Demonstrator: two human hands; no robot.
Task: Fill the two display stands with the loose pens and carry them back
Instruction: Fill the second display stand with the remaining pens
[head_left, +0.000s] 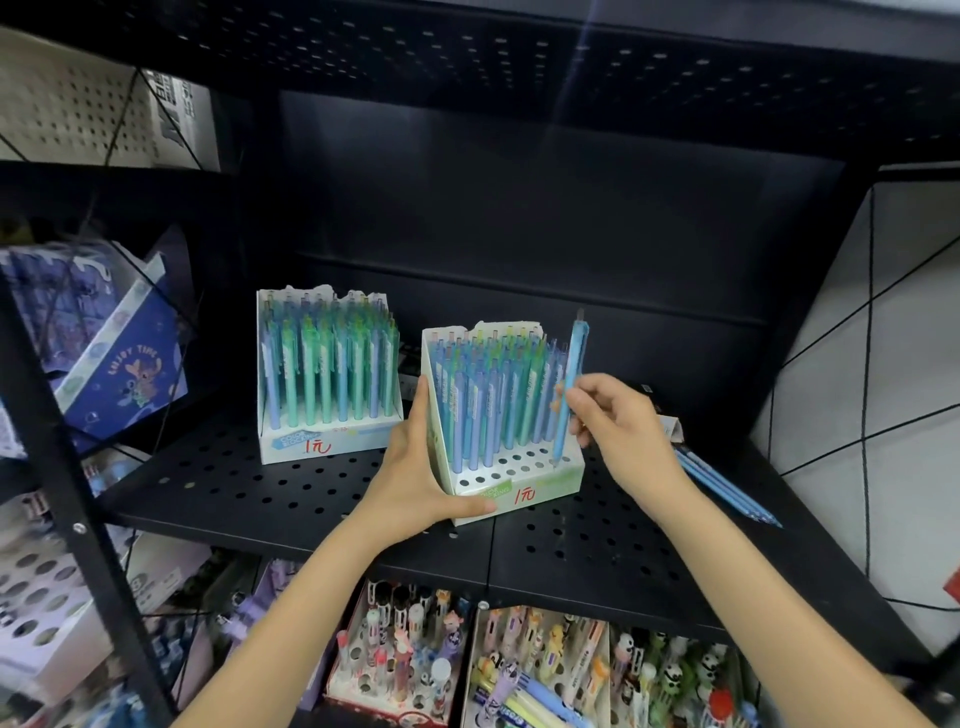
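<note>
Two stands (415, 405) on perforated shelf (291, 488), apparently black.

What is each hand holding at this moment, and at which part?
The right hand pinches a light blue pen near its middle. The left hand grips the nearer display stand at its left side and front lower edge.

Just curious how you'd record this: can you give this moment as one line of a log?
left hand: holds near stand | right hand: pinches blue pen, tip at stand's front holes | loose pens: on shelf | far stand: full
</note>
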